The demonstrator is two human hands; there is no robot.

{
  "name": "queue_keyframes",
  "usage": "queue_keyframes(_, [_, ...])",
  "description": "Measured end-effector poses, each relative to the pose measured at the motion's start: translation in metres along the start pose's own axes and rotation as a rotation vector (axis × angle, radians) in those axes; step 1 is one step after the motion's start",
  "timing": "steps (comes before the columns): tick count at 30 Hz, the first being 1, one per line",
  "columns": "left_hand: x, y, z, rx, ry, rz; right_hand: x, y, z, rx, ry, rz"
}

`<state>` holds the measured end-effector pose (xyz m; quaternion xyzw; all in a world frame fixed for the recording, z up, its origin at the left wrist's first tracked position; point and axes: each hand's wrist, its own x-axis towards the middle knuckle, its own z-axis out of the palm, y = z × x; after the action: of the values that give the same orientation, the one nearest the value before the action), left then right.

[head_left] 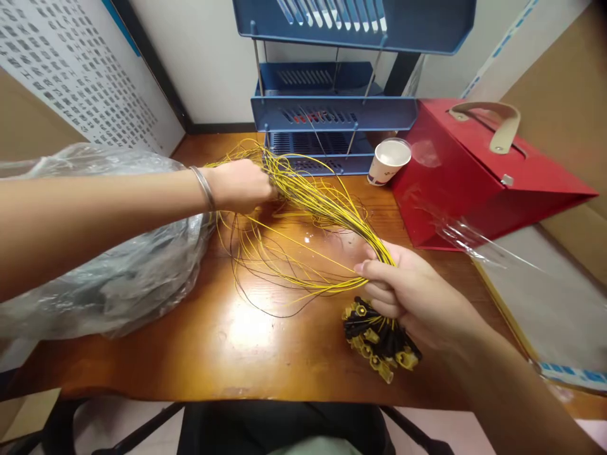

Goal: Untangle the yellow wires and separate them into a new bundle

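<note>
A long bundle of thin yellow and black wires (322,203) stretches between my two hands above the brown wooden table. My left hand (243,185), with a silver bangle on its wrist, is closed around the far part of the bundle. Nearer me on the right, my right hand (401,284) grips the bundle close to its other end, thumb on top. Below that hand hangs a cluster of black and yellow connector ends (379,338). Loose wires loop down between the hands over the tabletop.
A large clear plastic bag (137,272) lies on the table (265,366) at the left. Behind the wires stands a blue tiered rack (332,114). A paper cup (389,161) and a red box with a beige handle (455,183) are at the right.
</note>
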<state>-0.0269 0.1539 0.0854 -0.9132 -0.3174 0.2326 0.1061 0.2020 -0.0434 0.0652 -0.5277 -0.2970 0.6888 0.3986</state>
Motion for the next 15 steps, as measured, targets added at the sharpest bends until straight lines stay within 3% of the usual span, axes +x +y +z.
queue_keyframes(2, [-0.003, 0.003, 0.006, 0.070, -0.100, 0.211, -0.001, -0.003, -0.001, 0.011, 0.016, -0.002])
queue_keyframes(4, [-0.006, 0.004, 0.009, 0.003, -0.137, 0.303, -0.002, -0.005, -0.006, 0.011, 0.029, -0.014])
queue_keyframes(6, [-0.007, 0.000, 0.009, -0.113, -0.077, 0.170, -0.003, -0.007, -0.012, 0.000, 0.039, -0.031])
queue_keyframes(8, [-0.009, -0.008, 0.006, -0.209, -0.015, -0.082, -0.003, -0.007, -0.017, -0.010, 0.049, -0.038])
queue_keyframes(10, [-0.010, -0.019, 0.002, -0.276, -0.035, -0.269, -0.002, -0.006, -0.019, -0.004, 0.058, -0.030])
queue_keyframes(13, [-0.012, -0.031, 0.000, -0.305, -0.102, -0.395, -0.001, -0.005, -0.016, 0.021, 0.048, -0.020])
queue_keyframes(15, [-0.013, -0.034, 0.001, -0.247, -0.027, -0.425, -0.001, -0.005, -0.013, 0.039, 0.039, -0.029])
